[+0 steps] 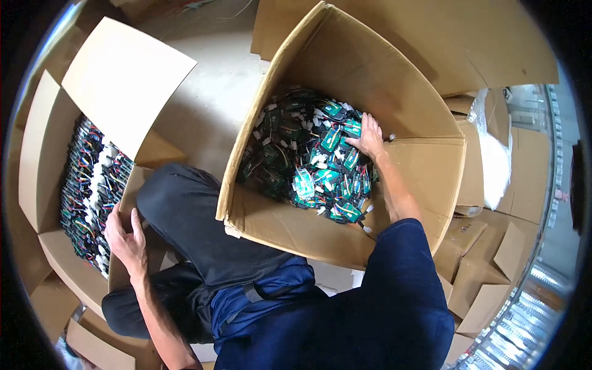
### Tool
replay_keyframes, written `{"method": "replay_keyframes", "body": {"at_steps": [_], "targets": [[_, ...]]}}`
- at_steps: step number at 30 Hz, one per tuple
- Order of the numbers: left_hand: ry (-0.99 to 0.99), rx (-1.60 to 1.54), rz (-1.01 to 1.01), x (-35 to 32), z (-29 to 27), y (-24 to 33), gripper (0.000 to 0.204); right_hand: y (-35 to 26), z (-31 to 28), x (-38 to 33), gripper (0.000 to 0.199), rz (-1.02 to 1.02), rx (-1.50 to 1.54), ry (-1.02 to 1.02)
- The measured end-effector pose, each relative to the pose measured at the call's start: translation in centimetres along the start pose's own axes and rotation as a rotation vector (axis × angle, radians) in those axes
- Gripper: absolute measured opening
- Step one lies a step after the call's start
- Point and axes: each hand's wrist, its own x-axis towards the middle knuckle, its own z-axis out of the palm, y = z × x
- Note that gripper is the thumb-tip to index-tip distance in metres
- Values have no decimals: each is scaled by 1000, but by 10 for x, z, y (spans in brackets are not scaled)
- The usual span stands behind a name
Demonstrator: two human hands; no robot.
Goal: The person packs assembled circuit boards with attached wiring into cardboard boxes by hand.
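Note:
A tall open cardboard box (419, 161) stands in front of me, with a loose heap of green circuit boards (331, 139) with wires and white connectors inside. Into it reaches my right hand (370, 137), open, its fingers stretched along the heap's right edge by the wall and the thumb beside a board. My left hand (127, 239) rests on the near wall of a smaller open carton (41, 154) at the left, thumb and fingers apart, holding nothing visible. Tight rows of wired boards (89, 185) with white connectors fill that carton.
The smaller carton's raised flap (126, 80) stands toward the tall box. My bent leg (185, 203) lies between the two. Flattened cardboard (456, 37) lies behind. More cartons (472, 246), a white plastic bag (495, 163) and a metal-edged rack (524, 308) line the right side.

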Motion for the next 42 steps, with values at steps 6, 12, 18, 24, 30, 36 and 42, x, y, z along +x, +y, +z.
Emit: {"method": "replay_keyframes", "body": {"at_steps": [6, 12, 18, 24, 30, 36, 42], "targets": [[18, 25, 15, -3, -9, -3, 37, -12, -8, 22, 101, -26, 15, -147], [39, 12, 32, -4, -2, 0, 38, -18, -6, 21, 96, -23, -134, -90], [23, 9, 20, -2, -3, 4, 39, -25, -58, 11, 53, -173, -130, -212], [77, -7, 27, 1, -4, 6, 39, -14, -147, -18, 30, -131, 194, -266], [115, -236, -111, -8, -8, 2, 37, -34, -245, -50, 23, 23, 900, -412], [140, -658, 513, 56, -102, 209, 55, -151, -366, -110, 25, -219, 961, -381], [-645, -1241, 200, 86, -114, 260, 32, -199, -378, -85, 44, -530, 1203, -595]]}}
